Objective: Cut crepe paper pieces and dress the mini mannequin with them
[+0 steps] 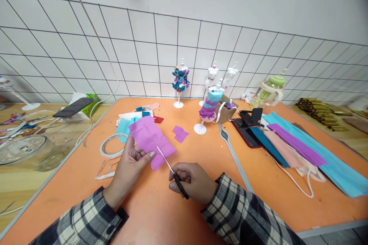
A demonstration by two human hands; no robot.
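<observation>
Between thumb and fingers, my left hand (130, 164) grips a sheet of purple crepe paper (148, 136), raised above the orange table. My right hand (192, 180) is closed round the black handles of a pair of scissors (176, 179). The slim blades lie against the sheet's lower part, pointing up and left. A purple paper scrap (180, 134) lies on the table beyond the sheet. Behind it on the right stands a small mannequin (209, 105) dressed in purple and blue ruffles.
On the orange table (201, 214), a roll of tape (105, 143) lies left. Another decorated mannequin (180, 80) stands at the back. To the right are a phone (244, 132), folded strips of coloured paper (319, 153), a grey zipper (235, 157) and a lidded bottle (268, 90).
</observation>
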